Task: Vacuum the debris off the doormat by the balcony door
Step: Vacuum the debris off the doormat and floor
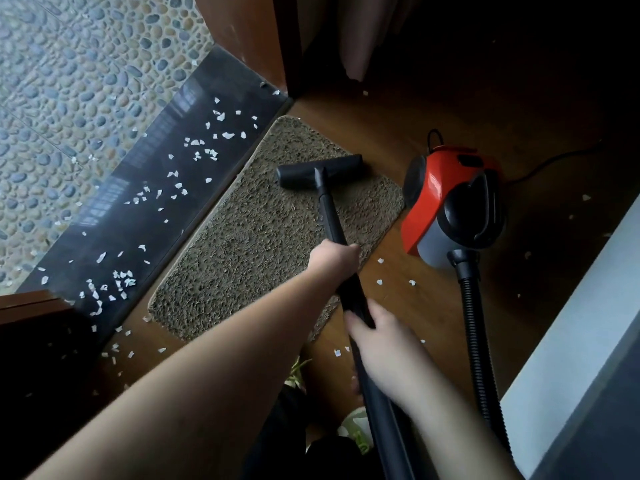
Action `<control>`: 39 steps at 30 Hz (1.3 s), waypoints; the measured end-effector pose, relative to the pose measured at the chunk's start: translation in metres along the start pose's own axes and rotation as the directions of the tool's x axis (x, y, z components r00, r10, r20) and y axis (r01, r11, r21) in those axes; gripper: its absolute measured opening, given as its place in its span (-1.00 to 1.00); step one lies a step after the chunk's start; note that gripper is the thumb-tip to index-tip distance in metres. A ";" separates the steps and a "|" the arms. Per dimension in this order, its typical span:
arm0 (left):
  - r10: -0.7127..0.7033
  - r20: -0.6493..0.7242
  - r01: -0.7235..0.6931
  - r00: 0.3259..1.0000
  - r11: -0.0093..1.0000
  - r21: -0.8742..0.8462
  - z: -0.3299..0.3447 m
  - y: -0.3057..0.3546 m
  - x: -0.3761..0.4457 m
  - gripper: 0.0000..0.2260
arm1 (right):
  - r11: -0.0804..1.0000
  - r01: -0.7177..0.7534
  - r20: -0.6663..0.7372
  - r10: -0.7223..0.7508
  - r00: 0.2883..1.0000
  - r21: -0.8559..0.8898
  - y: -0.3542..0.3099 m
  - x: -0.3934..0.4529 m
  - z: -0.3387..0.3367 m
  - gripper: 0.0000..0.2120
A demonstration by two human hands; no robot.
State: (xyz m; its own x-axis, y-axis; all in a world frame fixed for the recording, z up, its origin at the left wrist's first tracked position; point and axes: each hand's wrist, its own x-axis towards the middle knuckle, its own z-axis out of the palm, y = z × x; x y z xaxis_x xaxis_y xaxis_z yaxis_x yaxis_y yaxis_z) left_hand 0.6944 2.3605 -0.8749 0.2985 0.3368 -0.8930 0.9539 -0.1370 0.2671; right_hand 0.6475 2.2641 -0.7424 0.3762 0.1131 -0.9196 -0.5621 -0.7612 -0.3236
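A brown shaggy doormat (256, 237) lies on the wooden floor beside the dark stone threshold (152, 209). The black vacuum nozzle (318, 170) rests on the mat's far end. Its black wand (332, 223) runs back toward me. My left hand (334, 258) grips the wand partway down. My right hand (377, 341) grips it lower, close to my body. White paper scraps (194, 147) lie scattered over the threshold, and a few scraps (380, 281) sit on the wood near the mat. The mat's surface shows no white bits.
The red and black vacuum canister (450, 202) stands just right of the mat, its ribbed hose (474, 327) curving back to me and its cord (554, 161) trailing right. A wooden door frame (249, 39) rises behind. A pale wall or furniture edge (571, 341) borders the right.
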 end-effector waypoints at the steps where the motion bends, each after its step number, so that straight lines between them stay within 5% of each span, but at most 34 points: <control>1: -0.008 -0.002 0.008 1.000 1.000 0.001 -0.003 0.005 0.002 -0.54 | 1.000 0.010 -0.001 -0.010 1.000 0.008 -0.006 0.003 -0.002 -0.84; 7: -0.013 0.006 0.013 1.000 0.999 0.037 0.001 -0.003 -0.002 -0.55 | 0.997 -0.010 0.021 0.009 1.000 0.073 0.004 -0.002 0.002 -0.83; 15: -0.051 0.028 0.050 0.998 0.998 0.023 0.035 -0.053 -0.024 -0.59 | 0.982 -0.089 -0.047 0.082 0.996 -0.168 0.055 -0.026 0.015 -0.46; 29: -0.056 0.014 0.056 0.998 0.997 -0.049 0.022 -0.039 -0.010 -0.58 | 0.987 -0.109 -0.030 0.106 0.994 -0.120 0.040 -0.011 0.016 -0.44; 34: -0.048 0.034 0.049 0.998 0.998 -0.032 0.015 -0.030 -0.007 -0.57 | 0.989 -0.091 0.021 0.094 0.995 -0.120 0.025 -0.011 0.008 -0.51; 39: -0.078 0.076 0.083 0.994 0.994 -0.069 -0.001 -0.009 -0.006 -0.59 | 0.995 -0.097 0.087 0.099 0.991 -0.025 -0.009 -0.009 -0.009 -0.92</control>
State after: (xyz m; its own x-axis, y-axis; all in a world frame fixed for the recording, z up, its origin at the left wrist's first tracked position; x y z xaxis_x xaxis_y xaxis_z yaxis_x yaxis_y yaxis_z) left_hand 0.6838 2.3606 -0.8713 0.2200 0.2744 -0.9361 0.9753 -0.0439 0.2163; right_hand 0.6558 2.2642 -0.7294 0.2535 0.0921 -0.9629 -0.5771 -0.7845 -0.2270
